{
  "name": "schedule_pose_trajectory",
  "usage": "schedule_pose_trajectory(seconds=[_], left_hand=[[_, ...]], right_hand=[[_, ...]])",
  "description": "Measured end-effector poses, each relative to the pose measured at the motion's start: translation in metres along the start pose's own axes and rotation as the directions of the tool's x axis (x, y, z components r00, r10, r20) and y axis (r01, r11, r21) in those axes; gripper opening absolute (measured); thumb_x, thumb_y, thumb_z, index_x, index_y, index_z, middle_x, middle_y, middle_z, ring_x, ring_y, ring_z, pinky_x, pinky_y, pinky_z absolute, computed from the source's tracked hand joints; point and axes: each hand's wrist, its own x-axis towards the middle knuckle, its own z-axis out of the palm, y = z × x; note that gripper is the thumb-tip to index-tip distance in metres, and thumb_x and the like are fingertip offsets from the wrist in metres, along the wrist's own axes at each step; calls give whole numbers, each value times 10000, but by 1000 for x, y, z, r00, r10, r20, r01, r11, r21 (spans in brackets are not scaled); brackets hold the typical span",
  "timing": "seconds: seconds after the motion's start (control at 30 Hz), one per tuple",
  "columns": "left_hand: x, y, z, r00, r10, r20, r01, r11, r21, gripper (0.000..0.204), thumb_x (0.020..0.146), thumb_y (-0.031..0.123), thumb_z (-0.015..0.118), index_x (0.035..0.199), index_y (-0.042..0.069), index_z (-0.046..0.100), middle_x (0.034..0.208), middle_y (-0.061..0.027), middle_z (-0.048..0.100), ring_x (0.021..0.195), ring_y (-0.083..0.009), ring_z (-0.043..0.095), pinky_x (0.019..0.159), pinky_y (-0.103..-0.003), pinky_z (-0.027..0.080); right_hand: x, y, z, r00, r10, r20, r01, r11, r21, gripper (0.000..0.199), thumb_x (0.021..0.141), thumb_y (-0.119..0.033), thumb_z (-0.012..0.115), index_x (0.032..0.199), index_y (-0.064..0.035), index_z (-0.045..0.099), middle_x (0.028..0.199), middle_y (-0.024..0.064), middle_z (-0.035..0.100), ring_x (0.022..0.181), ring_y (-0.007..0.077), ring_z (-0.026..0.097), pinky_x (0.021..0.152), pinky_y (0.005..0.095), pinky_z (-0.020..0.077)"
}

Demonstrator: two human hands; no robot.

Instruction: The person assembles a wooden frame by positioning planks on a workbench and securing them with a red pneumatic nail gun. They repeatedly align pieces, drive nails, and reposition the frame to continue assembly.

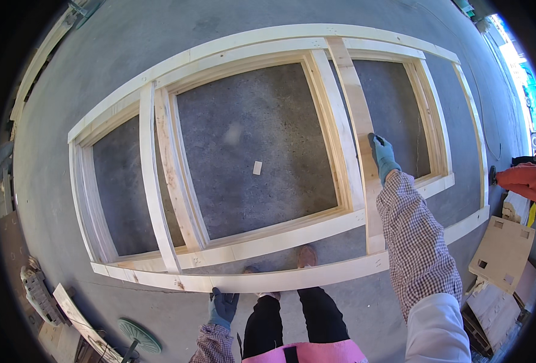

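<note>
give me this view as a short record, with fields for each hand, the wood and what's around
left hand: gloved, at the near side of the timber frame; grip unclear
right hand: gloved, at the right edge of the wide crosspiece; grip unclear
wood: pale frame with several crosspieces, the wide one slightly darker
middle opening: small pale rectangle on the grey floor
lower right: brown panel with square holes
lower left: green round disc

1 small pale rectangle on grey floor, green disc, red fabric
</note>
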Motion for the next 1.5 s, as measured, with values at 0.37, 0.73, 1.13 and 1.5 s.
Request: schedule_pose_trajectory(seconds=[0.37, 0.73, 1.13, 1.5], left_hand=[[57, -2, -8, 982, -33, 188, -16, 967, 254, 450, 910, 363, 426, 1258, 83, 376, 1219, -143, 483, 1125, -312, 474, 976, -465, 371], [138, 63, -66, 992, 78, -103, -89, 989, -114, 671, 828, 618, 395, 1213, 70, 435, 1120, -116, 536, 998, -225, 528, 857, -362, 432], [136, 63, -31, 894, 426, -138, -358, 865, 351, 557, 853, 549, 431, 1080, 43, 494, 967, -93, 575, 842, -184, 556, 724, -306, 460], [87, 40, -49, 759, 646, -86, -599, 744, 297, 475, 848, 380, 572, 1117, -2, 485, 978, -44, 557, 840, -133, 539, 731, -264, 458]], right_hand=[[43, 57, 49, 997, 19, -78, -28, 993, -111, 240, 837, -196, 530, 1002, -45, 616, 772, 20, 607, 666, 118, 537, 603, 268, 431], [52, 70, 85, 988, -42, -146, -18, 924, -383, 347, 846, -289, 482, 1126, -95, 550, 1098, 162, 576, 1027, 303, 544, 881, 373, 410], [71, 62, 94, 960, -215, -182, 135, 919, -370, 288, 829, -283, 492, 1013, -94, 609, 927, 169, 628, 887, 302, 599, 773, 362, 443], [203, 150, 1, 963, -266, -44, 256, 952, -166, 405, 912, -304, 428, 1174, -10, 521, 1108, 97, 572, 942, 186, 561, 839, 297, 459]])
